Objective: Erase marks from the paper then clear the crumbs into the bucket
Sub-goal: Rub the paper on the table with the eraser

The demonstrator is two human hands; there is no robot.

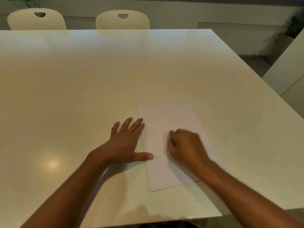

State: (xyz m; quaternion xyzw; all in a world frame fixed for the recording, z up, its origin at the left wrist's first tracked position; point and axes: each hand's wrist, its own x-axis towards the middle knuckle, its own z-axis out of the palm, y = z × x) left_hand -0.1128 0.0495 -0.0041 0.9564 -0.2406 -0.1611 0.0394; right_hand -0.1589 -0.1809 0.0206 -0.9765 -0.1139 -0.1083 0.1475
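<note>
My right hand (pixel 185 145) is curled into a loose fist on the paper (pixel 166 162), blurred, its fingers bent inward; whether they pinch anything I cannot tell. My left hand (pixel 125 142) lies flat and spread beside it, fingers released, palm on the worktop (pixel 82 88), with thumb and two fingertips resting on the paper's left edge. The paper is a small white stack lying near the front of the worktop, right of centre, its long side running away from me. A few tiny dark specks (pixel 209 96) sit on the bare surface beyond and right of it. At the far edge stand two cream perforated chairs (pixel 122 20).
</note>
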